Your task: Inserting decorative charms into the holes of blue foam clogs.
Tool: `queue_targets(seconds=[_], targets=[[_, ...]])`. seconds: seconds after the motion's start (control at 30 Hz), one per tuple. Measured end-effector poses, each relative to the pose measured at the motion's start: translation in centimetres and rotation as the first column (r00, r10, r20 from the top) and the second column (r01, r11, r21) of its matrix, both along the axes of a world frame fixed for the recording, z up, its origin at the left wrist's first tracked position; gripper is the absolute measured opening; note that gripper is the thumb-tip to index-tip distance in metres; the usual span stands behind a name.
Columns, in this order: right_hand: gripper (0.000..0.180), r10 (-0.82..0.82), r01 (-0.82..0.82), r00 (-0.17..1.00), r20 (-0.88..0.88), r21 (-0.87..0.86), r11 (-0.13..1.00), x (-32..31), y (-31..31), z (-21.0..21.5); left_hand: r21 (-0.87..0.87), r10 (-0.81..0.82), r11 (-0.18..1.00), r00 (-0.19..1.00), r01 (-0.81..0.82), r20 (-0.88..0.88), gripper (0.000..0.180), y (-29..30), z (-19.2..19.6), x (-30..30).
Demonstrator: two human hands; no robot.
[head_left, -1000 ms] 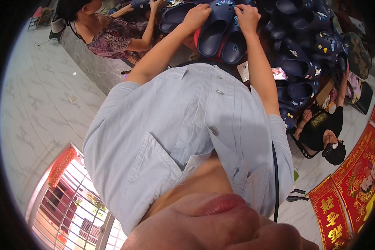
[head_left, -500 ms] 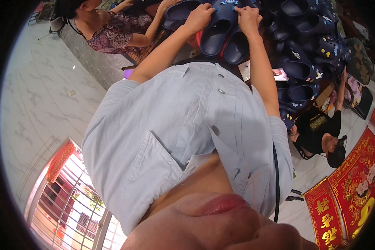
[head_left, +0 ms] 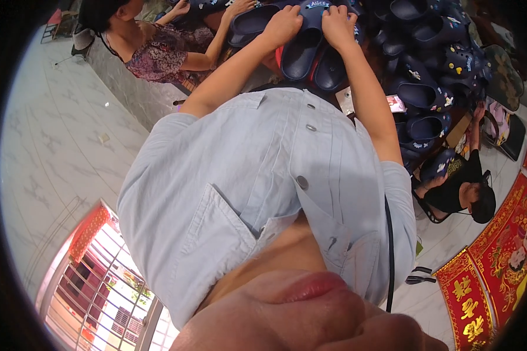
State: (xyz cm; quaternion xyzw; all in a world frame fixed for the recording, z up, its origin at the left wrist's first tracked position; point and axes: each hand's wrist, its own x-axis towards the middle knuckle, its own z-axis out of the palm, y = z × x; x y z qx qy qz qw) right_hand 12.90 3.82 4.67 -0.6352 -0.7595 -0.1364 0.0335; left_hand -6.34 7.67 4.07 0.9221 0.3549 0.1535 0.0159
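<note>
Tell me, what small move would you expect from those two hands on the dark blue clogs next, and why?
Probably a slight pull of the pair toward the body. The left hand and right hand both grip the top of a pair of navy clogs, held side by side above a pile of similar clogs, so drawing them clear seems likeliest, though I can't be sure.
</note>
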Motion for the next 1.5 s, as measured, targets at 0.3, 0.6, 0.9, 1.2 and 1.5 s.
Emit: queue_targets(seconds=[0.3,0.6,0.9,1.2,1.5], targets=[[0.039,-0.129,0.032,0.898,-0.421,-0.23,0.973,3.7,0.1,-1.6,-0.125,-0.064,0.991,0.996,0.054,-0.07,0.025,2.4,0.2,-1.0],[0.039,-0.118,0.061,0.897,-0.427,-0.145,0.988,3.4,-0.6,-2.8,-0.123,-0.249,0.959,0.965,0.257,0.077,0.009,7.2,-0.3,1.0],[0.037,-0.12,0.036,0.858,-0.5,-0.174,0.984,2.3,-1.2,0.0,-0.434,-0.42,0.825,0.907,0.362,-0.041,0.022,10.8,0.9,2.7],[0.036,-0.1,0.022,0.844,-0.527,-0.152,0.988,2.4,-0.7,-0.9,-0.295,-0.278,0.934,0.928,0.2,-0.249,0.028,11.7,0.2,4.1],[0.04,-0.265,0.132,0.849,-0.457,-0.302,0.944,3.5,-0.1,-2.3,-0.168,-0.264,0.963,0.86,0.211,-0.436,0.03,13.8,-2.8,6.1]])
